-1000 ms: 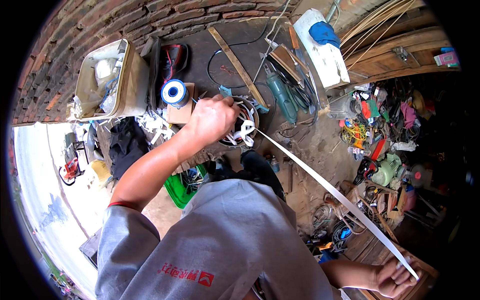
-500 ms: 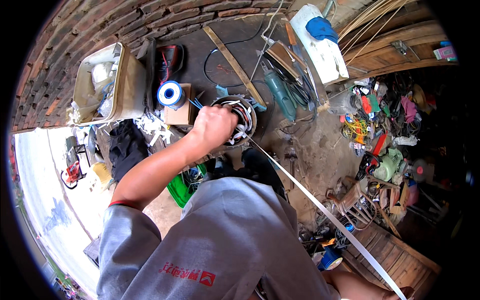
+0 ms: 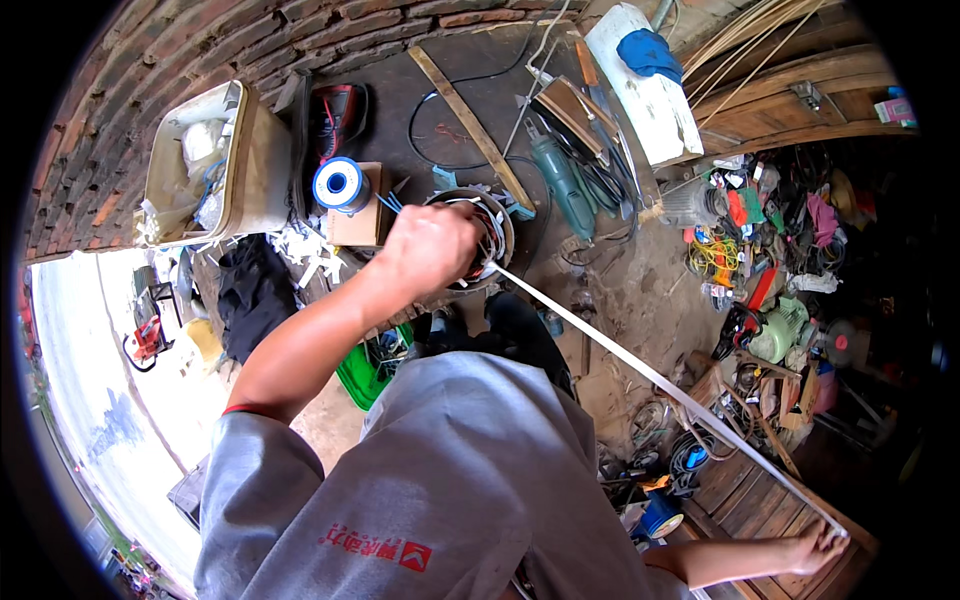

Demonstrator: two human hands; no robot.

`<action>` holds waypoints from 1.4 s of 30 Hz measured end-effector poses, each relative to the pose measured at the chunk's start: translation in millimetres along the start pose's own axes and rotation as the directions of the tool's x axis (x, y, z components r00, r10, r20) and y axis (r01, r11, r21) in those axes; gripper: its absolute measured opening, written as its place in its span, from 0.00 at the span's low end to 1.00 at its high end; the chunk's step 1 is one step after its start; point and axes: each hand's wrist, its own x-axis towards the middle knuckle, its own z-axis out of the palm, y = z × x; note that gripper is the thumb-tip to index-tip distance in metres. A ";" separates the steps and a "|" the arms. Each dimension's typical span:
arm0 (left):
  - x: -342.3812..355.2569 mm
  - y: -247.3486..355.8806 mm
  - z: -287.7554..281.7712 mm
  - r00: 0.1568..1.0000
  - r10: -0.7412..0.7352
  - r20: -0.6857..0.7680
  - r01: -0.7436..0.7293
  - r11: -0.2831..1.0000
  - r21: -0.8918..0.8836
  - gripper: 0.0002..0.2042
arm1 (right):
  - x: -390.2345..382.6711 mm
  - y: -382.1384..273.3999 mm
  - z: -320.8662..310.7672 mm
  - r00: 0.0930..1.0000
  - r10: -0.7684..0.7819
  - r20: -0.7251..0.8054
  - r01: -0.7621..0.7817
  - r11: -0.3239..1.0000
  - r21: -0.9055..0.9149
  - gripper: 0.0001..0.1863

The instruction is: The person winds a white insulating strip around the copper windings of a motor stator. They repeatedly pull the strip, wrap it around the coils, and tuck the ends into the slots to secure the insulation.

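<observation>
A round metal motor stator (image 3: pixel 508 252), with wire coils and white strips inside, sits at the near edge of the dark workbench. My left hand (image 3: pixel 432 245) reaches over its left side. Those fingers are closed on the wire coils, though the fingertips are hidden inside. From the stator a long white tape (image 3: pixel 620 350) runs taut down to the lower right. Its far end is pinched in my right hand (image 3: pixel 815 550), with that arm stretched out over brown wooden boards (image 3: pixel 770 500).
Left of the stator, a solder spool (image 3: pixel 340 186) stands by a cardboard box (image 3: pixel 352 232). A plastic bin (image 3: pixel 265 180) and red-black meter (image 3: pixel 333 115) lie farther left. A green power tool (image 3: pixel 562 185) and wooden strip (image 3: pixel 470 125) lie beyond. Clutter (image 3: pixel 760 260) fills the right.
My right hand has moved outward to the right and slightly up in the picture, drawing the white tape with it. The left hand stays at the stator.
</observation>
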 end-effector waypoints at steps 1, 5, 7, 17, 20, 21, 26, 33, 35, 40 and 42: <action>-2.2 -0.4 -14.0 0.999 0.009 -0.051 -0.013 0.998 -0.068 0.07 | 0.1 14.5 -12.6 0.981 0.142 0.135 -0.150 0.988 0.047 0.07; -14.5 9.4 -38.3 0.983 0.083 -0.163 -0.120 0.966 -0.231 0.07 | -158.4 86.3 75.8 0.963 0.260 -0.066 -0.267 0.954 -0.137 0.20; -27.7 7.9 -48.7 0.955 0.083 -0.284 -0.181 0.923 -0.340 0.09 | -152.1 117.2 49.7 0.633 0.614 0.471 -0.676 0.735 -0.051 0.21; -60.6 17.6 -35.2 0.933 -0.079 -0.351 -0.146 0.809 -0.570 0.08 | -454.6 257.1 138.9 -0.374 0.810 0.452 -0.531 0.212 -0.820 0.17; -61.2 21.7 -30.8 0.919 -0.261 -0.297 -0.001 0.750 -0.661 0.08 | -507.5 248.8 175.0 -0.318 0.623 0.715 0.174 0.779 -0.602 0.19; -61.0 24.2 -30.6 0.895 -0.342 -0.286 0.054 0.720 -0.692 0.07 | -506.9 232.6 210.8 -0.533 0.614 0.582 0.327 0.784 -0.528 0.20; -44.7 34.2 -29.1 0.864 -0.372 -0.338 0.033 0.713 -0.701 0.07 | -539.0 257.1 213.0 -0.787 0.318 0.529 0.261 0.948 -0.182 0.11; -49.1 33.6 -26.7 0.857 -0.447 -0.257 0.158 0.702 -0.695 0.12 | -552.9 276.0 194.6 -0.642 0.289 0.711 0.301 0.947 -0.113 0.06; -56.5 25.8 -26.8 0.828 -0.475 -0.299 0.209 0.756 -0.620 0.17 | -551.3 283.9 183.7 -0.572 0.260 0.778 0.146 0.966 -0.215 0.06; -83.4 -8.0 -21.2 0.922 -0.344 -0.178 0.216 0.837 -0.502 0.25 | -536.7 281.7 163.3 -0.485 0.339 0.806 -0.088 0.899 -0.430 0.08; -93.5 -8.5 -3.8 0.906 -0.411 -0.106 0.270 0.751 -0.603 0.29 | -538.9 286.8 149.7 -0.390 0.302 0.870 -0.083 0.929 -0.360 0.06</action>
